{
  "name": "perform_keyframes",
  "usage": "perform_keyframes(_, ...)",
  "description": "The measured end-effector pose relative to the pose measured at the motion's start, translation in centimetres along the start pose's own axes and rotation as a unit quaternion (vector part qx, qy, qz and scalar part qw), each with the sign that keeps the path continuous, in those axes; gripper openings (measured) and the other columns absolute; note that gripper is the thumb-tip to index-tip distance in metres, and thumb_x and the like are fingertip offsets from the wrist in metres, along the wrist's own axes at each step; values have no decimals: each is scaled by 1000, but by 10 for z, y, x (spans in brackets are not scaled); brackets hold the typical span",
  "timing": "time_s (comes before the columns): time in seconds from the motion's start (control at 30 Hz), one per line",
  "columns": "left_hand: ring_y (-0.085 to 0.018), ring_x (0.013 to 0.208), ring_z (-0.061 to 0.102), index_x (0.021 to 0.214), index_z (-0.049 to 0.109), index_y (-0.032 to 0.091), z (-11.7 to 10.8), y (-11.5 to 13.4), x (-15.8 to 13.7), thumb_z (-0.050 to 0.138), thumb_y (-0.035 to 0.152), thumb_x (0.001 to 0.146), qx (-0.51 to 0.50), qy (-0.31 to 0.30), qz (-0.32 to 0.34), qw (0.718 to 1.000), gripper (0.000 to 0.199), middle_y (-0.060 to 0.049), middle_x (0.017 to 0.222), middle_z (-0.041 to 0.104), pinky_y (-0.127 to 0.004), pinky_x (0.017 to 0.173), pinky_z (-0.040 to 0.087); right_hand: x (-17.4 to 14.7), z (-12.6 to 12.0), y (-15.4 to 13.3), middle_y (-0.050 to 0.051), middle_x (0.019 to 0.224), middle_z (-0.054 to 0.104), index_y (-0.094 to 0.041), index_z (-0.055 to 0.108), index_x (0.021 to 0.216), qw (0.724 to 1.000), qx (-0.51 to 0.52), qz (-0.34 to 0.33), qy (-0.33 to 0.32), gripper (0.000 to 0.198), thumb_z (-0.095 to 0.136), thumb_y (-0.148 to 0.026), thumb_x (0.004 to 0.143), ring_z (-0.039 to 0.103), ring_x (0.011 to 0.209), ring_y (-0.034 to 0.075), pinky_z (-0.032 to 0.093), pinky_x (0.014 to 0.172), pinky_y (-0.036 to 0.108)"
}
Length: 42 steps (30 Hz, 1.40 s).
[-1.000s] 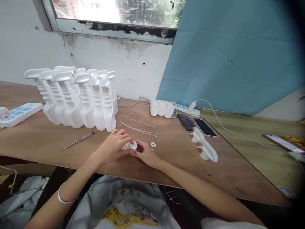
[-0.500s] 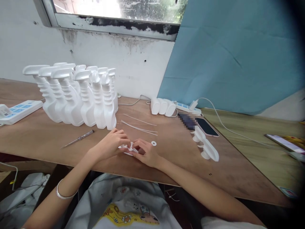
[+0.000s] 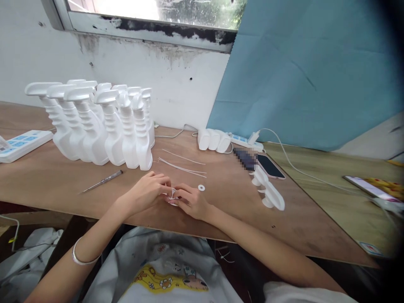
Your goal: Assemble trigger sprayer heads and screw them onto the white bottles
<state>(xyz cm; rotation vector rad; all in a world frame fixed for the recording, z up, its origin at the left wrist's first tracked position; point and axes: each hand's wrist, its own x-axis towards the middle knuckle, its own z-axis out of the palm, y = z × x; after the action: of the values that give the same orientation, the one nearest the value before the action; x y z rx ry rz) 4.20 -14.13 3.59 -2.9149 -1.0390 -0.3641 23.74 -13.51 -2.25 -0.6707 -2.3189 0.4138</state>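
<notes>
1. Fingers of the left hand curl against one side of a small white part; those of the right hand pinch its other side. They hide most of it, so I cannot tell whether it touches the tabletop.
2. Just beyond the right hand lies a white washer; a screwdriver rests to the left, white moulded pieces well to the right.
3. Beyond both hands lie thin white strips.
4. White bottle-shaped bodies stand crowded behind the screwdriver, beside a power strip whose markings are too small to read.
</notes>
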Motion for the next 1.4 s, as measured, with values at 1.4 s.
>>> perform_keyframes(1.4,-20,103,46,106,51,24,31,0,11,55,31,77,-275,95,-134,947,31,-3,106,56,-36,89,31,12,-39,57,10,82,58,-12,54,82,922,-268,277,47,11,43,-14,81,53,78,19,42,71,32)
